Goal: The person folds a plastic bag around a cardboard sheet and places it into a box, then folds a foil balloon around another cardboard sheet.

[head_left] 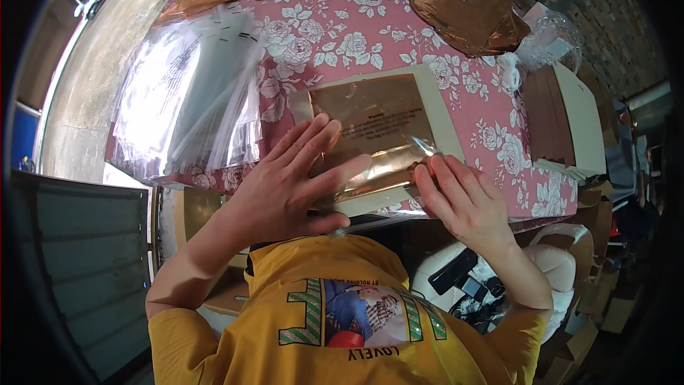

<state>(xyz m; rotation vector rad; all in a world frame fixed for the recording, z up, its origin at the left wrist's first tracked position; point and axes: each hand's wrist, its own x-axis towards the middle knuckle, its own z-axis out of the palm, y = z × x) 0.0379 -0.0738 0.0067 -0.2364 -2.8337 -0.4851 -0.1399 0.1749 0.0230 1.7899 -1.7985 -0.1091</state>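
Observation:
A clear plastic bag (377, 110) with dark printing lies in front of me. Shiny copper-coloured foil (388, 160) and a pale card sheet (445, 110) show in or under it; I cannot tell how they are layered. My left hand (288, 182) rests on the bag's left side, fingers spread and thumb near the lower edge. At the lower right corner, my right hand (463, 196) has its fingers close together and bent on the bag's edge, with the thumb's position unclear.
A pile of clear plastic bags (185, 93) lies left on the pink flowered tablecloth (349, 46). Crumpled copper foil (467, 11) covers the far edge. A stack of cards (563, 121) stands at the right, near crumpled clear plastic (552, 36). A white seat (559, 267) is below right.

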